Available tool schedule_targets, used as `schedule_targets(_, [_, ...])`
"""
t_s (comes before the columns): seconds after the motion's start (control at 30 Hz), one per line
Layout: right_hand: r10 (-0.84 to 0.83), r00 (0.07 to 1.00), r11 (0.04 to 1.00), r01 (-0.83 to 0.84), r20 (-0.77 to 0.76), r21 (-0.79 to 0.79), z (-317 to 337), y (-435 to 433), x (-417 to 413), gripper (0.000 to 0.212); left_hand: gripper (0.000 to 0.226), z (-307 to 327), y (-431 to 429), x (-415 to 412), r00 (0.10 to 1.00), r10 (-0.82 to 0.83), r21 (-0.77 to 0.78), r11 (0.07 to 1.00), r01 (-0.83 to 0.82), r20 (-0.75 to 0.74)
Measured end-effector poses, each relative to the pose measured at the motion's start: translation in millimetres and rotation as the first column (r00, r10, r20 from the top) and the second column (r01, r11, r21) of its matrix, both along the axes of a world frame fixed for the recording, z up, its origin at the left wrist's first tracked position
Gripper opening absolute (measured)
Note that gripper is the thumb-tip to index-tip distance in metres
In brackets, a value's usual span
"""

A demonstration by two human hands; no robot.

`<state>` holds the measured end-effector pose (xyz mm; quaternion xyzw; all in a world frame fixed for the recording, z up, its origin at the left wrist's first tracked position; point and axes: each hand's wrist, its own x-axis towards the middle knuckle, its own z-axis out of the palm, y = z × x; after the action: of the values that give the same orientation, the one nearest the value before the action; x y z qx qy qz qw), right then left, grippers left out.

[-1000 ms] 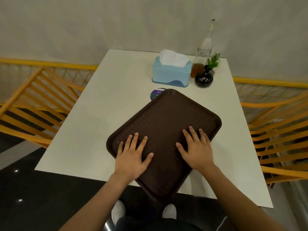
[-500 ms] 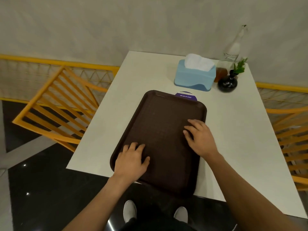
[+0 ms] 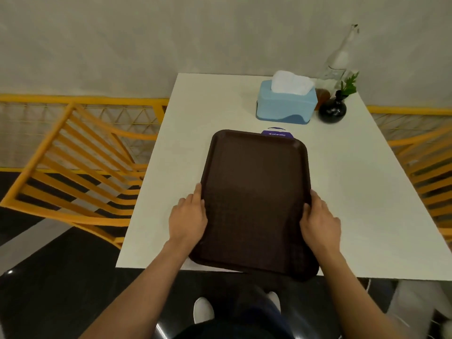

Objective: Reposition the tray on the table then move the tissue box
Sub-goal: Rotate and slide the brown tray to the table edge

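A dark brown tray [image 3: 255, 192] lies lengthwise on the white table [image 3: 354, 192], its near end hanging slightly over the front edge. My left hand [image 3: 188, 217] grips the tray's left rim and my right hand [image 3: 319, 220] grips its right rim, thumbs on top. A light blue tissue box [image 3: 285, 106] with white tissue sticking out stands at the far side of the table, just beyond the tray and apart from it.
A purple sticker [image 3: 276, 132] peeks out from under the tray's far edge. A black vase with a green sprig [image 3: 332, 110] and a clear glass bottle [image 3: 338, 59] stand right of the tissue box. Orange slatted chairs [image 3: 80, 172] flank the table on both sides.
The tray has turned from a diagonal to straight, lengthwise toward the wall. My hands moved from flat on its surface to gripping its left and right rims.
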<state>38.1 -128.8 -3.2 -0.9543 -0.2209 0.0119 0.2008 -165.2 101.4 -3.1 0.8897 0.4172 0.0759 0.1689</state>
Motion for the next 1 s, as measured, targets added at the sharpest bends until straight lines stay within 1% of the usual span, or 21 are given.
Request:
schedule_targets(0.1, [0.002,1.000,0.999,-0.001,0.017,-0.033,-1.9,3.5,1.8,0.045,0.054,-6.0,0.3,-2.1,1.000,0.000,0.047,0.999,0.001,-0.010])
schedule_targets(0.37, [0.062,0.997,0.998,-0.061,0.055,-0.025,-7.2,30.3,10.7,0.047,0.052,-6.2,13.3,-8.8,0.999,0.044,0.085,0.995,-0.043,-0.009])
schedule_targets(0.6, [0.110,0.993,0.994,-0.109,0.032,-0.020,-7.4,73.3,7.6,0.046,0.051,-4.7,42.7,-20.4,0.988,0.150,0.124,0.982,-0.144,-0.045])
schedule_targets(0.8, [0.114,0.993,0.993,-0.114,-0.009,-0.041,-4.6,108.8,-9.4,0.047,0.050,-4.4,77.9,-38.3,0.988,0.145,0.153,0.979,-0.136,-0.052])
schedule_targets(1.0, [0.104,0.995,0.992,-0.104,-0.008,-0.073,-4.2,137.6,-34.3,0.048,0.053,-5.6,109.4,-67.9,0.991,0.132,0.113,0.985,-0.129,-0.023])
